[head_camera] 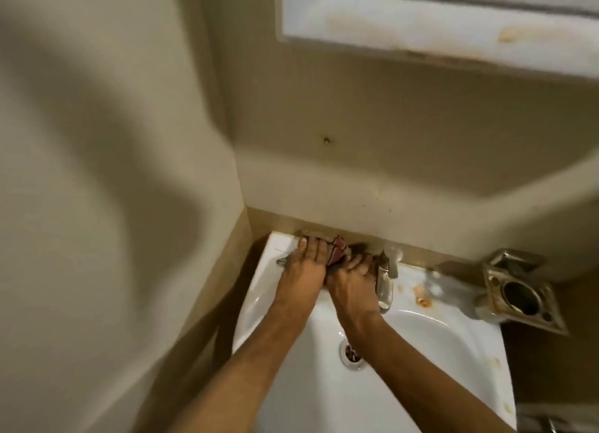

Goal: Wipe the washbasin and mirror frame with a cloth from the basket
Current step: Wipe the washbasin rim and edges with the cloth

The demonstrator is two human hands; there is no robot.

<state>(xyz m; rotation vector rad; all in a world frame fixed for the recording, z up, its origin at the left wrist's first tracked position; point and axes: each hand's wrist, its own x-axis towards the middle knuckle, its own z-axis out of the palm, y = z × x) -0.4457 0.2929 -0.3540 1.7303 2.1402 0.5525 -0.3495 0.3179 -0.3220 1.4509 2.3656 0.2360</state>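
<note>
Cloth (pixel 337 253), a small dark rag w/ red-and-white patches, lay bunched on the back ledge of the white ceramic washbasin (pixel 431 342), in the head view (only view given). Landmark: the metal tap (pixel 385 280). Cloth sat just left of the tap, against the beige wall.

Left hand (pixel 306 264) lay flat, fingers spread, pressed on the ledge w/ fingertips touching the cloth's left edge. Right hand (pixel 351 277) was curled over the cloth's near side, between cloth and tap, apparently gripping it; thumb side hidden, so how firm I couldn't tell.

Key relation: cloth lay ahead of both hands, wedged between them, long axis roughly along the ledge. Right hand was nearer the tap and the orange-stained ledge patch (pixel 421 295) right of it, so prob. the right hand would lead a sweep that way.

White mirror frame (pixel 437 27), well above the tap, showed yellowish smears, likely not yet wiped. Steel tumbler holder (pixel 522 298) stood right of the tap.
</note>
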